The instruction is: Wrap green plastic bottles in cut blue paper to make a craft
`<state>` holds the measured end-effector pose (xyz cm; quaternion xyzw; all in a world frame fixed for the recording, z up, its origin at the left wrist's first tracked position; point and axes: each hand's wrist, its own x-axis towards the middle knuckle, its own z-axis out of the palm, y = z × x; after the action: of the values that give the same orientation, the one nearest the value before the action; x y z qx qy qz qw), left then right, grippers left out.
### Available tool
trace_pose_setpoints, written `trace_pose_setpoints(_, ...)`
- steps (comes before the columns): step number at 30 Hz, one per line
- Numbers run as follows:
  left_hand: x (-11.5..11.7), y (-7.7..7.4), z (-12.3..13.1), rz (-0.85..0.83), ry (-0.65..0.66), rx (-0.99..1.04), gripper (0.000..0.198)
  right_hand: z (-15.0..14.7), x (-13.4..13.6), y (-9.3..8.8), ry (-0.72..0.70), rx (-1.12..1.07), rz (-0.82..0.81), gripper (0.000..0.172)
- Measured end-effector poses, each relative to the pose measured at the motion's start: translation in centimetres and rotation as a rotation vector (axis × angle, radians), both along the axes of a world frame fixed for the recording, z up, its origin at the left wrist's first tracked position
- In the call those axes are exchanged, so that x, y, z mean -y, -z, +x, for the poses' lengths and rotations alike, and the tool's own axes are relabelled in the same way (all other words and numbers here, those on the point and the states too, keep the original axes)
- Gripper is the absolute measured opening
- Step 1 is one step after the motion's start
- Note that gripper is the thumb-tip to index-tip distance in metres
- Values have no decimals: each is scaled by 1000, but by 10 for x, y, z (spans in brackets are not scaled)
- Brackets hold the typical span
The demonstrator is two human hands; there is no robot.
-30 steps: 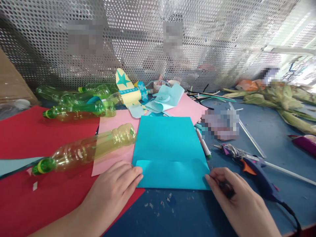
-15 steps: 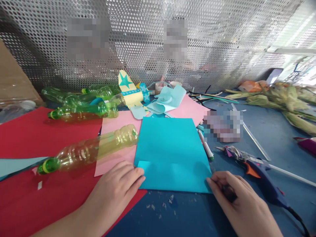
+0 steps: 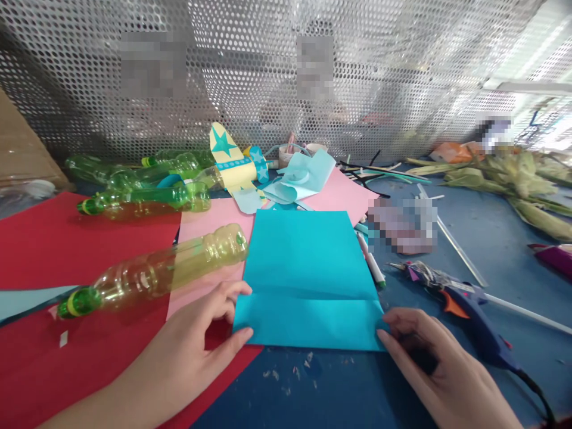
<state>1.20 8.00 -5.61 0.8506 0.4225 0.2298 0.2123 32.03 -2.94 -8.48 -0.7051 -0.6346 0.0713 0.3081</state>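
Observation:
A sheet of bright blue paper (image 3: 308, 253) lies in front of me, its near edge folded over into a wide flap (image 3: 308, 322). At the flap's left end is my left hand (image 3: 201, 333), thumb and forefinger spread apart with their tips at the paper's edge. My right hand (image 3: 424, 351) pinches the right end of the flap between thumb and fingers. Left of the sheet, a clear yellow-green plastic bottle (image 3: 165, 268) with a green cap lies on its side across pink and red paper.
At right lie a blue hot glue gun (image 3: 469, 307), a glue stick (image 3: 453, 244) and a marker (image 3: 372, 261). Behind are a yellow bottle craft with stars (image 3: 235, 173), crumpled light-blue paper (image 3: 301, 176), green bottles (image 3: 147, 199) and corn husks (image 3: 513, 176). Red paper (image 3: 89, 244) covers the left.
My left thumb and forefinger have spread apart, and the hand has shifted slightly left. The flap's left end has moved left and the flap sits a little lower. My right hand keeps its pinch.

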Motion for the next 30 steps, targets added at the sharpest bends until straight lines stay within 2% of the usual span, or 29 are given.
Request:
trace_pose_setpoints(2, 1, 1, -3, -70, -17, 35, 41, 3, 2, -1, -29, -109, -33, 30)
trace_pose_setpoints(4, 0, -1, -4, -96, 28, 45, 28, 7, 4, -3, -73, -167, -86, 36)
trace_pose_setpoints(6, -2, -5, -5, -97, 157, -7, 15, 12, 5, -7, -139, -137, -133, 27)
trace_pose_setpoints(8, -5, -9, -6, -85, 277, -59, 10, 15, 5, -12, -210, -85, -163, 15)
trace_pose_setpoints(10, -8, -10, -7, -86, 324, -67, 9, 15, 3, -15, -245, -67, -162, 17)
trace_pose_setpoints(16, -9, -3, -7, -96, 263, 51, 11, 2, 1, -10, -85, -1, -41, 36)
trace_pose_setpoints(20, -10, -4, -5, -91, 242, 0, 16, -4, 2, -3, -2, 87, 13, 45)
trace_pose_setpoints(26, -7, -2, -4, 8, 142, -58, 16, -6, 6, 1, 14, 147, 38, 41)
trace_pose_setpoints(30, -2, 1, -3, 42, 108, -57, 29, -6, 7, 5, -5, 162, 39, 37)
